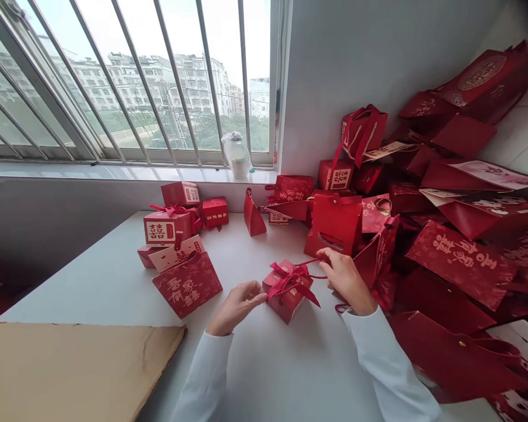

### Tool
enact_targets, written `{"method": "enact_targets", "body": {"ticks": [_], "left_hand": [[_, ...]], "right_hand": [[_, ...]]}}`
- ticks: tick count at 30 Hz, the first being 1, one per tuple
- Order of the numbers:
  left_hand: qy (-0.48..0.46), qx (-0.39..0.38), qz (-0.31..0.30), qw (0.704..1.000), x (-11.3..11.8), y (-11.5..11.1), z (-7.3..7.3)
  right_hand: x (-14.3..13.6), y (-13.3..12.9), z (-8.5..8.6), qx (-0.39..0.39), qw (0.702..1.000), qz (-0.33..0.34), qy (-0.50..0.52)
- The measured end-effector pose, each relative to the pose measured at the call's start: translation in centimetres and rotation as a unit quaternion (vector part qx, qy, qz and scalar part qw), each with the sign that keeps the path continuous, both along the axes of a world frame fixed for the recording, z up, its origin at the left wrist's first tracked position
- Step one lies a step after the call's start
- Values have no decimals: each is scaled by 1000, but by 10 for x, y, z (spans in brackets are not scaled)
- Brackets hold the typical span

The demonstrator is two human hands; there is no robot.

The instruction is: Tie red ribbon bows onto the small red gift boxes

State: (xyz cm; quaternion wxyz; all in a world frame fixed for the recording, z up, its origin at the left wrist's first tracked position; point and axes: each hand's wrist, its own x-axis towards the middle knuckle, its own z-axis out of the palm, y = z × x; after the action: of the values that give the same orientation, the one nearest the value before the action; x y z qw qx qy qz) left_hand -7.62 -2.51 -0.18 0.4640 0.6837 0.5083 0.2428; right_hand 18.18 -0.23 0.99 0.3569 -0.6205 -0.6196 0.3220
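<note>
A small red gift box (286, 302) with a ribbon bow (284, 275) on top sits on the white table in front of me. My left hand (243, 303) is at its left side, fingertips together against the box or its ribbon; whether anything is pinched there is hidden. On the right, my right hand (344, 278) pinches a thin dark-red cord (308, 262) that is pulled out from the box. Left of the box leans a red gift bag (187, 285) with gold characters.
Red boxes (167, 227) stand at the table's back left. A large heap of red gift bags (457, 264) fills the right side. At lower left lies a cardboard sheet (70, 369). A bagged jar (237, 157) stands on the sill of the barred window.
</note>
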Motion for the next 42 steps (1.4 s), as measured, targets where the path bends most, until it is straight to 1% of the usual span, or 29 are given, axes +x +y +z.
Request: {"method": "enact_targets", "body": {"ticks": [3,4,6,8,10,13,16,18,20,22,24,26,28,30,32,34,38,42], "left_hand": [[88,-17,-26,996,-7,-1,13],[122,-8,-25,992,-9,-1,19],[168,32,4,985,-10,2,30],[172,82,53,980,-4,10,38],[168,113,89,975,5,21,41],[186,127,94,970,23,41,36],[181,123,67,973,35,57,26],[167,120,47,978,39,62,20],[116,113,41,986,39,65,15],[21,87,46,995,39,67,9],[-73,43,50,995,40,69,4],[-127,0,51,991,42,69,0],[-161,-28,56,985,44,69,-2],[-180,-41,67,980,46,69,-1],[-190,-53,72,978,47,69,1],[-200,-66,70,975,47,69,2],[-216,-69,75,971,45,71,-1],[-217,-84,93,968,44,73,-9]], "right_hand": [[-2,8,-7,71,995,-33,-64],[-4,10,-7,96,991,-25,-84],[-7,12,-5,127,985,11,-117],[-9,14,-3,108,985,60,-124],[-11,14,-1,64,987,98,-113],[-12,14,0,18,988,115,-99],[-15,14,1,0,989,105,-101],[-17,14,3,-7,990,105,-95],[-20,13,6,-12,991,105,-80],[-21,13,7,-22,992,107,-64],[-22,12,7,-33,992,110,-56],[-21,12,5,-34,992,107,-65],[-21,13,2,-14,992,91,-87],[-23,14,1,28,991,72,-108],[-30,13,2,77,988,55,-120],[-41,10,4,109,984,53,-127],[-62,-5,2,109,977,91,-160],[-67,-25,-7,139,965,87,-204]]}}
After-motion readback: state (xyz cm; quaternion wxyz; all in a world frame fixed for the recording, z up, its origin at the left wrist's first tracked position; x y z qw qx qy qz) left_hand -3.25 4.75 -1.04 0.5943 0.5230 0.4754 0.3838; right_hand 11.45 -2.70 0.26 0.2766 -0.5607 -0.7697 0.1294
